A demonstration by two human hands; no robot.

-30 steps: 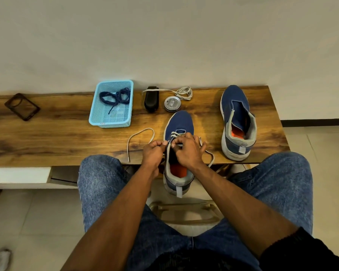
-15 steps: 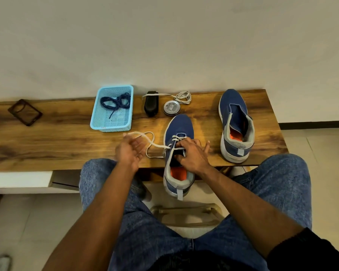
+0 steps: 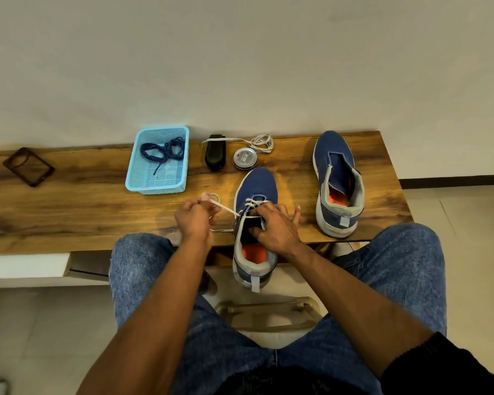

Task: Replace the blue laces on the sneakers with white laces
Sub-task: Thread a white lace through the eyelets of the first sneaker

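Head view: left hand (image 3: 193, 218) grip pinches the white lace (image 3: 228, 210), taut to near sneaker (image 3: 254, 220) at the table (image 3: 69, 212) edge. Right hand (image 3: 274, 226) steadies the tongue, fingers curled on it. Risk: hard pull tips the overhanging sneaker off. Far sneaker (image 3: 337, 181) unlaced.

legs: blue denim jeans (image 3: 143, 269) | arms: bare | top: black (image 3: 439, 366)

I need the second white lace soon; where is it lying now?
In the head view, the spare white lace lies coiled at the back edge of the wooden table, right of the black brush and just behind the round tin.
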